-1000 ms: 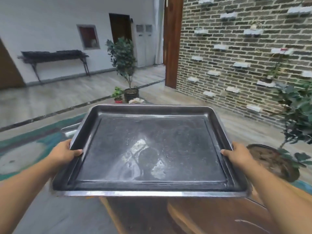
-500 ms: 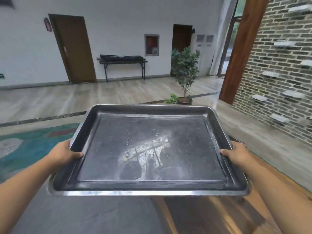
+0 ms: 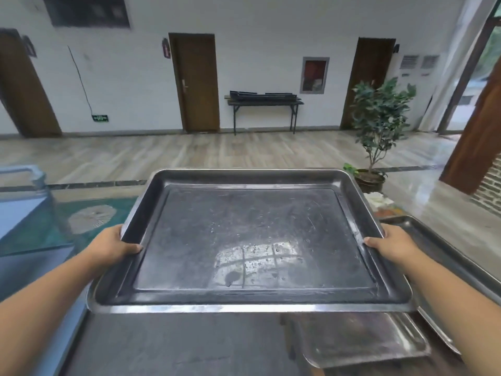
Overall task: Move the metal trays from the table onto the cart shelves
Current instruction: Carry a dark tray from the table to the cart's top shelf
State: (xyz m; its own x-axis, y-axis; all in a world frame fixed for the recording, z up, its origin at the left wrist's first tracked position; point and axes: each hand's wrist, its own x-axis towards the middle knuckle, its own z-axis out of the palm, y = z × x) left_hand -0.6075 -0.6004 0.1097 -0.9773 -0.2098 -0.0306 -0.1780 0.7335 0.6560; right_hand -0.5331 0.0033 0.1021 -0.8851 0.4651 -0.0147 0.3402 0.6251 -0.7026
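A large dark metal tray (image 3: 252, 240) fills the middle of the view, held level in the air. My left hand (image 3: 113, 246) grips its left rim and my right hand (image 3: 393, 245) grips its right rim, thumbs over the edge. Two more metal trays lie lower right: a smaller one (image 3: 363, 340) partly under the held tray and a larger one (image 3: 444, 253) beside my right arm. At the far left stands the blue cart (image 3: 24, 213) with its handle rail; its shelves are mostly out of view.
A dark flat surface (image 3: 176, 348) lies below the held tray. A potted plant (image 3: 376, 131) stands on the floor at right. A black folding table (image 3: 264, 101) with dark items stands against the far white wall, between brown doors. A teal rug (image 3: 89, 213) covers the floor at left.
The view has swung left: the brick wall has left the frame, and the blue cart and two more trays have come into sight. Both hands keep the same hold on the tray.
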